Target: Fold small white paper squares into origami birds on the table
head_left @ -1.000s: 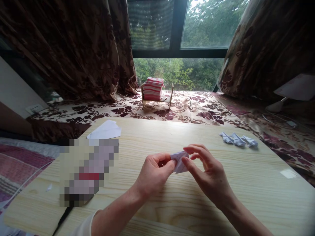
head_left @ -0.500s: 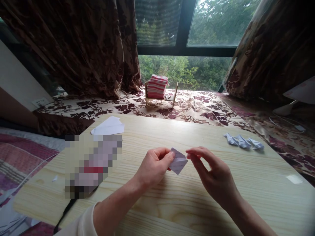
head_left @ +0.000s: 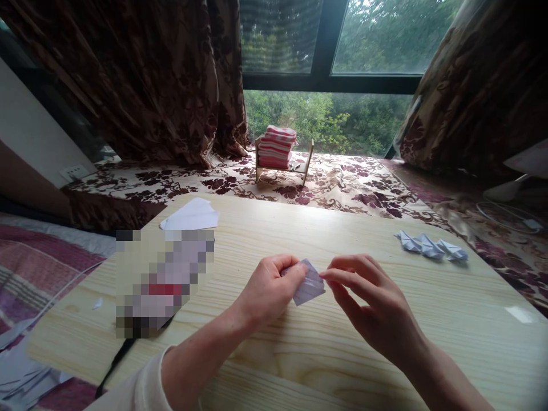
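Note:
A small folded square of white paper [head_left: 309, 288] is pinched between the thumb and fingers of my left hand [head_left: 268, 291], held up over the wooden table [head_left: 252, 348]. One corner of it points up. My right hand [head_left: 377, 311] is at the paper's right edge, where the index fingertip meets or nearly meets it. Its fingers are apart and bent, and they grip nothing that I can see. Farther right on the table, several folded white paper pieces [head_left: 430, 246] sit in a row.
White paper sheets [head_left: 190, 216] lie at the table's far left. Below them is a blurred-out object [head_left: 165, 285] with a black strap [head_left: 115, 365]. A tiny paper scrap [head_left: 97, 303] is near the left edge. Beyond the table, a small rack [head_left: 306, 165] holds striped cloths [head_left: 276, 148].
My right hand's index finger has come to the paper's right edge, from a small gap before. The paper has turned slightly in my left hand. The whole view has shifted a little.

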Demonstrator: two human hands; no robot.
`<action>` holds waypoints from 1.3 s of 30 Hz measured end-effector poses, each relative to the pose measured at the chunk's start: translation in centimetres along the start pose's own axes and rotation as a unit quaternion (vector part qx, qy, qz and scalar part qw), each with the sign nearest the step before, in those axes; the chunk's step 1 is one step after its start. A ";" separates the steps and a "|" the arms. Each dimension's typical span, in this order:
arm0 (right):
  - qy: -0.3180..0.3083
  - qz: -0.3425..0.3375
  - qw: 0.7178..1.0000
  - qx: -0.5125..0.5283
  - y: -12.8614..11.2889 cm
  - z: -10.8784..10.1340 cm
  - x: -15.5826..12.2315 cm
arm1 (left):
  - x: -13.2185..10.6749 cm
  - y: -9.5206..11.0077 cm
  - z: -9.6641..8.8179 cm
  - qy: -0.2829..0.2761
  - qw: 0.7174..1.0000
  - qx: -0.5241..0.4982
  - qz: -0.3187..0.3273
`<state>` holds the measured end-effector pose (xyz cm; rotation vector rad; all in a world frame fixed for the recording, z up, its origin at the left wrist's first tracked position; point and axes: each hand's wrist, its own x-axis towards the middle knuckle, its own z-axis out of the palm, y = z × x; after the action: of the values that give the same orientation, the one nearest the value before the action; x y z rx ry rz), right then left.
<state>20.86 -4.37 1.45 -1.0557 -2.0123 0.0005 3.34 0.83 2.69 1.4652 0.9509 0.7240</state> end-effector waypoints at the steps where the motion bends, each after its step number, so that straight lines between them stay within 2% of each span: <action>1: -0.001 0.002 1.000 0.003 0.0 0.0 0.0 | 0.0 0.0 0.0 0.001 1.000 0.002 0.001; 7: -0.007 0.020 1.000 0.014 0.1 0.3 0.0 | 0.1 0.1 0.0 0.004 1.000 -0.012 0.004; 12: -0.006 0.030 1.000 -0.001 0.1 0.3 -0.1 | 0.1 0.0 0.1 -0.015 0.999 -0.034 -0.002; 28: 0.002 0.002 1.000 0.012 0.0 0.3 0.0 | 0.1 -0.2 0.1 -0.035 0.999 -0.035 0.009; 39: 0.006 0.045 0.997 0.061 -0.1 0.4 0.2 | -0.1 0.1 0.2 -0.039 0.999 0.001 0.026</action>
<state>20.44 -4.12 1.36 -1.0645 -1.9274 0.1623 3.49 0.64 2.82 1.5130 0.8564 0.6978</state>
